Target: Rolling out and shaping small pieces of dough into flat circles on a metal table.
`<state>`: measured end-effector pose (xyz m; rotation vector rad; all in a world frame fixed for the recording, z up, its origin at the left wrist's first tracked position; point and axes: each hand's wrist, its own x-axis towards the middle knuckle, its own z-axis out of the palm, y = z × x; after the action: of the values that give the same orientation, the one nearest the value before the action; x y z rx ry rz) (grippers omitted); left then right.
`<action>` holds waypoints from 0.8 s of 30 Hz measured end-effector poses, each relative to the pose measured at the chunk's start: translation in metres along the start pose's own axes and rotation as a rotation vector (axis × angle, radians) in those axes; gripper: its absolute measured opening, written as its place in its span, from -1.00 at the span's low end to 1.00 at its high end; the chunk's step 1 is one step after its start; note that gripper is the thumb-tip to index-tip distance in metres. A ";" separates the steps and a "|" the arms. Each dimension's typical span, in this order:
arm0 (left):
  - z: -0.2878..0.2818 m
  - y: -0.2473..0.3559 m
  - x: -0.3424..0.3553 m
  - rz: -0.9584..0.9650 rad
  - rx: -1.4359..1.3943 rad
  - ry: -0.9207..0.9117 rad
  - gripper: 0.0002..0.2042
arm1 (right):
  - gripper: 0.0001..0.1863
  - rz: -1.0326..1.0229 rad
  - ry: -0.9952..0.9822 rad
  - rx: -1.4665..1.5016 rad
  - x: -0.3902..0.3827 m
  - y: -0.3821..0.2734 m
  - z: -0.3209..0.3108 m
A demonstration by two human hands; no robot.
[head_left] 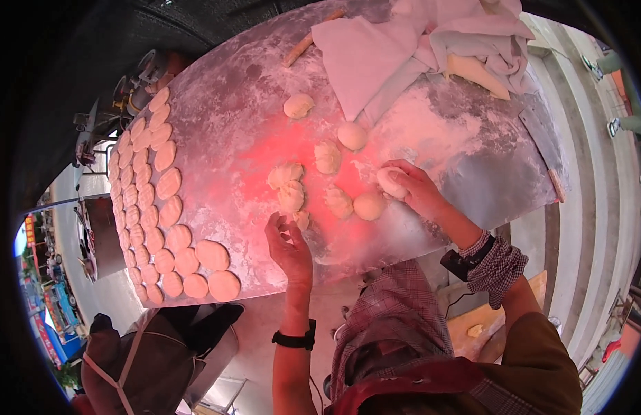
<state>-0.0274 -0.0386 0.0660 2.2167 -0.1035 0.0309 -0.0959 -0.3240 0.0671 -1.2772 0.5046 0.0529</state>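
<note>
A pale, smooth dough ball [391, 182] is gripped in the fingers of my right hand [419, 191], just over the floured table [230, 145]. Close to the table's near edge, my left hand [289, 250] has its fingers apart and slightly curled. Its fingertips are by a small dough piece [302, 220]; whether they touch it I cannot tell. Beyond that piece lie pleated dough pieces [291, 196]. Between my hands sit another pleated piece [338, 202] and a smooth dough ball [369, 205]. More dough lumps [327, 157] rest farther back.
Rows of flat dough rounds [170, 211] cover the table's left end. A crumpled cloth [376, 59] and a wooden rolling pin [313, 40] lie at the back. A long-bladed knife [540, 142] lies along the right edge. Steps [576, 173] are beyond it.
</note>
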 end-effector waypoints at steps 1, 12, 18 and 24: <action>0.004 0.032 -0.002 0.008 -0.055 -0.221 -0.57 | -0.62 0.137 -0.106 0.378 -0.003 -0.001 0.004; 0.050 0.076 -0.026 0.420 0.586 -0.465 -0.71 | -0.60 -0.026 -0.125 -0.421 -0.034 -0.009 0.058; 0.041 0.048 -0.013 0.455 0.766 -0.412 -0.86 | -0.70 0.209 -0.331 -0.222 -0.036 -0.022 0.065; -0.023 -0.016 0.056 -0.043 0.768 -0.114 -0.67 | -0.66 -0.028 -0.337 -0.134 0.019 -0.093 0.099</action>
<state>0.0298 -0.0145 0.0702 2.9881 -0.1194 -0.0960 -0.0169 -0.2656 0.1629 -1.3722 0.1947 0.2775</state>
